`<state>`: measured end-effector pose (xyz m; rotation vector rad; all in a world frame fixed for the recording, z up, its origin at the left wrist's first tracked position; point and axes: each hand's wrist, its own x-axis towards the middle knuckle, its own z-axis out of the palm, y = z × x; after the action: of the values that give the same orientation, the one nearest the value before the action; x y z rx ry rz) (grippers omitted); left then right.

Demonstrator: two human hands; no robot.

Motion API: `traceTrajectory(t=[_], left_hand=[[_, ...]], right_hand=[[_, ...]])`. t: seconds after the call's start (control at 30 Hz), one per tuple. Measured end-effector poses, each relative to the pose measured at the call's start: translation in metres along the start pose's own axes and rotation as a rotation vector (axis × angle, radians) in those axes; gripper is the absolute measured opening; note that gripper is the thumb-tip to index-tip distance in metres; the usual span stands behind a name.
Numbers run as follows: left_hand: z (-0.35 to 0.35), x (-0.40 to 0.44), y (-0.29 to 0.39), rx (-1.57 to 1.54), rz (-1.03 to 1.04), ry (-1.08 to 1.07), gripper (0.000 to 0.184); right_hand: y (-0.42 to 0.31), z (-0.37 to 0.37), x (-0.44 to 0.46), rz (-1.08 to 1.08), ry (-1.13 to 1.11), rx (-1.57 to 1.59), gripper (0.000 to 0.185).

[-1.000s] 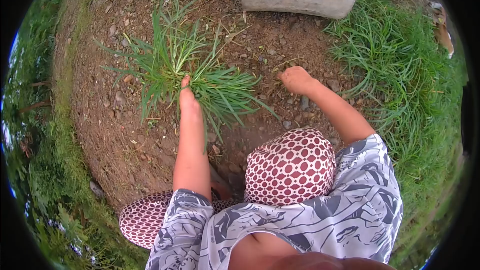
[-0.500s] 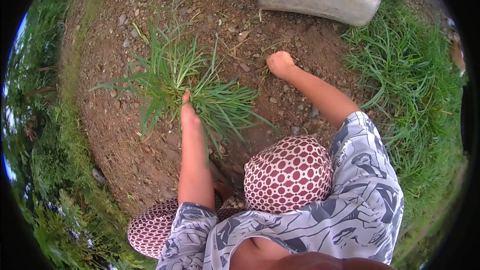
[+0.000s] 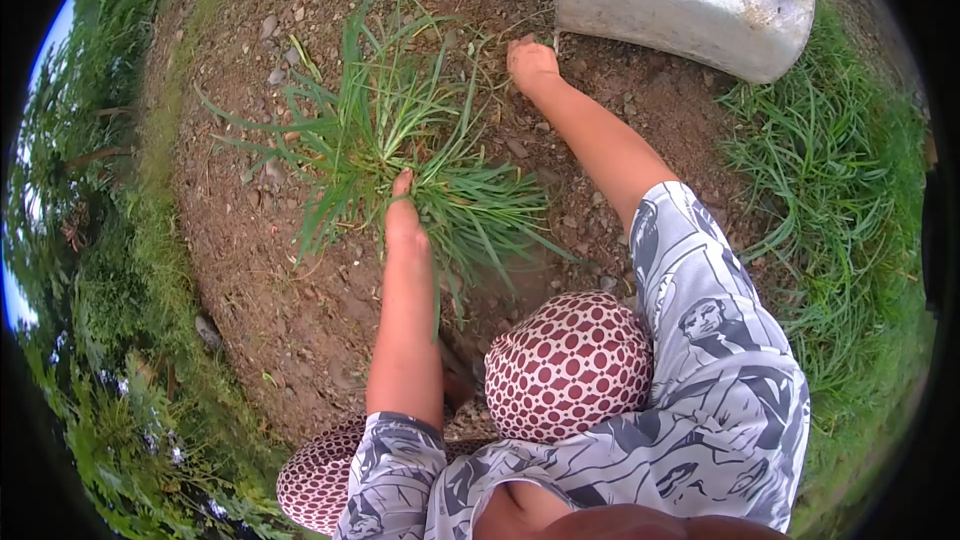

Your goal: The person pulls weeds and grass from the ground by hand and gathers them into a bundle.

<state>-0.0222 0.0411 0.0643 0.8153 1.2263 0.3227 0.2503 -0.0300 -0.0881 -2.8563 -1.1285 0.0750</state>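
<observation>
With my left hand (image 3: 403, 215) I hold the grass bunch (image 3: 385, 135) — fingers clamped at its base — left of the metal container (image 3: 685, 0) and nearer me. My right hand (image 3: 533, 62) is low over the soil (image 3: 250, 290), just beside the container's left corner, fingers curled (whether around anything, I cannot tell).

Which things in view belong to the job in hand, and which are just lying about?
Job in hand:
left hand, gripping the grass clump
right hand, by the soil; its grip is unclear

Apparently just about:
metal container
grass patch on the right
stones
</observation>
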Motion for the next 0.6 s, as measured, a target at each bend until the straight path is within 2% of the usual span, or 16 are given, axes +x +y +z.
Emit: traceTrajectory(t=[0.1, 0.13, 0.23, 0.27, 0.3, 0.33, 0.43, 0.47, 0.5, 0.53, 0.57, 0.6], left_hand=[[-0.011, 0.013, -0.009, 0.072, 0.022, 0.046, 0.049], [0.007, -0.014, 0.002, 0.084, -0.008, 0.097, 0.046], [0.004, -0.011, -0.006, 0.071, -0.02, 0.063, 0.042], [0.005, -0.014, -0.007, 0.065, -0.049, 0.054, 0.04], [0.007, -0.015, -0.009, 0.063, -0.082, 0.046, 0.039], [0.008, -0.012, -0.015, 0.082, -0.054, 0.045, 0.037], [0.008, -0.009, -0.026, 0.127, -0.08, 0.035, 0.037], [0.011, -0.011, -0.028, 0.11, -0.105, 0.04, 0.037], [0.011, -0.007, -0.03, 0.119, -0.106, 0.038, 0.037], [0.01, -0.001, -0.034, 0.125, -0.109, 0.033, 0.037], [0.011, 0.001, -0.038, 0.133, -0.114, 0.031, 0.037], [0.013, -0.002, -0.04, 0.149, -0.134, 0.03, 0.038]], right_hand=[[-0.014, -0.033, -0.004, 0.227, -0.206, 0.094, 0.034], [-0.017, -0.03, -0.003, 0.275, -0.235, 0.086, 0.03], [-0.007, -0.018, -0.009, 0.228, -0.363, 0.18, 0.02], [-0.003, -0.021, -0.017, 0.24, -0.272, 0.201, 0.02], [0.005, -0.035, -0.028, 0.251, -0.303, 0.346, 0.019], [0.01, -0.047, -0.032, 0.226, -0.404, 0.345, 0.02], [0.01, -0.054, -0.065, 0.055, -0.181, 0.468, 0.023], [0.005, -0.067, -0.078, 0.117, -0.198, 0.53, 0.022], [0.001, -0.087, -0.099, 0.123, -0.094, 0.68, 0.021], [-0.007, -0.094, -0.109, 0.119, -0.154, 0.619, 0.019], [-0.018, -0.093, -0.122, 0.197, -0.105, 0.819, 0.02], [-0.028, -0.113, -0.144, 0.102, 0.036, 0.89, 0.019]])
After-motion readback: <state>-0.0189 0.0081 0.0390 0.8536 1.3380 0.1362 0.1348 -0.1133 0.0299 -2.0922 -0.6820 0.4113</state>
